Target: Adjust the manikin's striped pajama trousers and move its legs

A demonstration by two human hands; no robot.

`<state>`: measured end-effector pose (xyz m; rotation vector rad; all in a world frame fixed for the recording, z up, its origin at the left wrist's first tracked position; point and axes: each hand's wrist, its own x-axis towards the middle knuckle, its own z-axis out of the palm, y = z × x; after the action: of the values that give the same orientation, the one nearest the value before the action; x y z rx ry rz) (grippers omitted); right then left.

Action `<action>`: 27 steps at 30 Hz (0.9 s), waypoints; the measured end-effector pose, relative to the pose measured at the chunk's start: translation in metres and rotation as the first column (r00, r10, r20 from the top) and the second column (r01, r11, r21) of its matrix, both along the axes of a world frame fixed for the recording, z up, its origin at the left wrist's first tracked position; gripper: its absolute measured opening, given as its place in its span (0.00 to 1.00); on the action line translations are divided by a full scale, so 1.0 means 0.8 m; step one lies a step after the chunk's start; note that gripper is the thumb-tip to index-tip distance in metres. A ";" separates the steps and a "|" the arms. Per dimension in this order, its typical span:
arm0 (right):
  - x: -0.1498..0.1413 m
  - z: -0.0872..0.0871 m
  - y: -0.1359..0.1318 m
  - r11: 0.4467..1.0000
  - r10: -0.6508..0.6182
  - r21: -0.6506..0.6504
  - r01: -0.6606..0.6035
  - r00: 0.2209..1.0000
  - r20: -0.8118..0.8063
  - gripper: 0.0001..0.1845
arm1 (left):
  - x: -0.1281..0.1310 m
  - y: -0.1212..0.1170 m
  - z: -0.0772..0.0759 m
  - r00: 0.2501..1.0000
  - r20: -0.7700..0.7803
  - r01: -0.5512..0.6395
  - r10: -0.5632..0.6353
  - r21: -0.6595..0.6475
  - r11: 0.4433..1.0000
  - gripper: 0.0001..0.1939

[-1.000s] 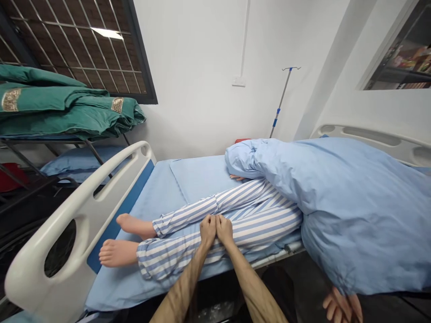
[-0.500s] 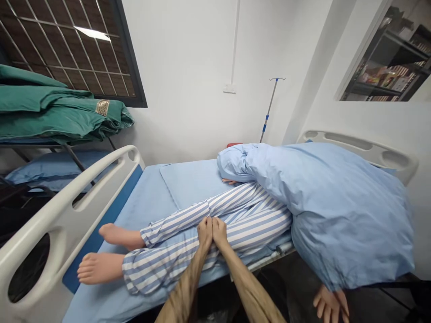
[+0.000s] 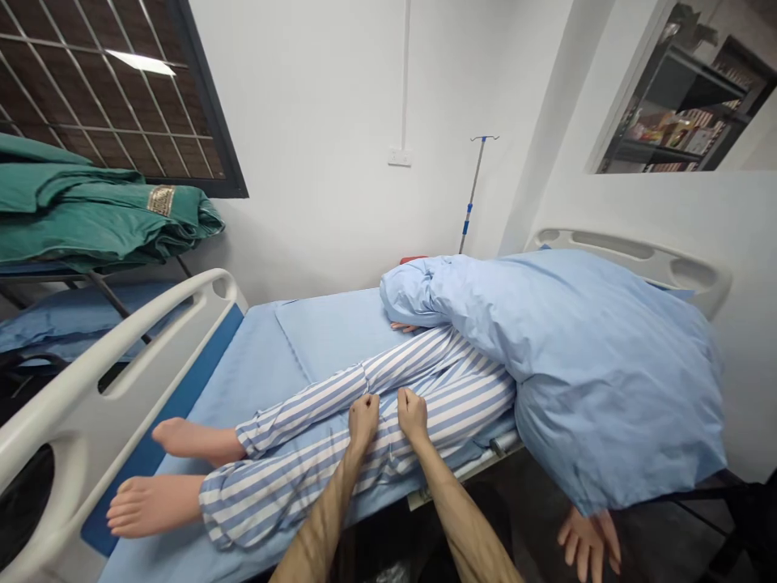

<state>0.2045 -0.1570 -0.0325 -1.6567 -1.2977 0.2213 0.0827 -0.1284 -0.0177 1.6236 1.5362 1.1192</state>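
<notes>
Head view: I find both hands above the near leg, around knee level.
Grip: left hand (image 3: pixel 364 419) and right hand (image 3: pixel 413 414) are each balled, fingers curled inward; I see nothing held and cannot tell whether any cloth is pinched.
Change: the fists met side by side half a second ago; a gap now separates them.
Bearing on the work: in my judgement, the paired hold has become two separate placements along the leg.
Striped trousers (image 3: pixel 464 402): on the lying figure's legs, beneath the fists; contact unconfirmed.
Near foot (image 3: pixel 159 504): bare, toward the footboard (image 3: pixel 130 413).
Blue quilt (image 3: pixel 613 372): heaped over the upper body, reaching the thighs.
Drooping hand (image 3: pixel 590 541): hangs below the quilt's near edge.
Framing: everything sits farther left; I attribute that to camera movement.
</notes>
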 end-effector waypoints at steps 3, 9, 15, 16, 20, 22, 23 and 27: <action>0.001 0.004 0.002 1.000 0.011 0.026 -0.009 0.998 -0.059 0.23 | 0.018 0.005 0.008 0.990 0.144 0.002 -0.004 0.014 1.000 0.17; 0.009 0.004 0.005 0.998 0.003 0.068 0.010 0.983 -0.186 0.23 | 0.071 -0.017 -0.007 0.977 0.211 -0.055 0.043 0.051 0.997 0.17; 0.014 0.019 0.006 0.998 0.052 0.061 -0.034 0.946 -0.321 0.22 | 0.076 -0.036 0.001 0.999 -0.045 -0.016 0.016 0.008 1.000 0.17; 0.017 0.026 0.005 0.997 0.067 0.060 -0.051 0.950 -0.305 0.23 | 0.076 -0.037 0.004 0.997 -0.074 -0.016 0.016 0.006 1.000 0.17; 0.041 0.051 0.004 0.984 0.156 0.113 -0.138 0.973 -0.168 0.24 | 0.078 -0.038 0.003 0.986 -0.165 -0.001 0.005 0.027 1.000 0.17; 0.056 0.054 0.002 0.984 0.142 0.125 -0.126 0.982 -0.124 0.24 | 0.079 -0.039 -0.002 0.983 -0.181 0.010 -0.001 0.045 0.999 0.17; 0.063 0.052 0.002 0.987 0.123 0.114 -0.111 0.987 -0.104 0.24 | 0.079 -0.039 -0.005 0.983 -0.182 0.012 -0.003 0.049 0.999 0.17; 0.078 0.027 0.001 0.998 0.046 0.037 -0.045 0.999 -0.021 0.21 | 0.081 -0.033 -0.004 0.993 -0.119 0.009 -0.005 0.038 0.999 0.17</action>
<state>0.2668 -0.1562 -0.0111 -1.5912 -1.3164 0.2410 0.1477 -0.1551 -0.0211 1.7483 1.5917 1.0707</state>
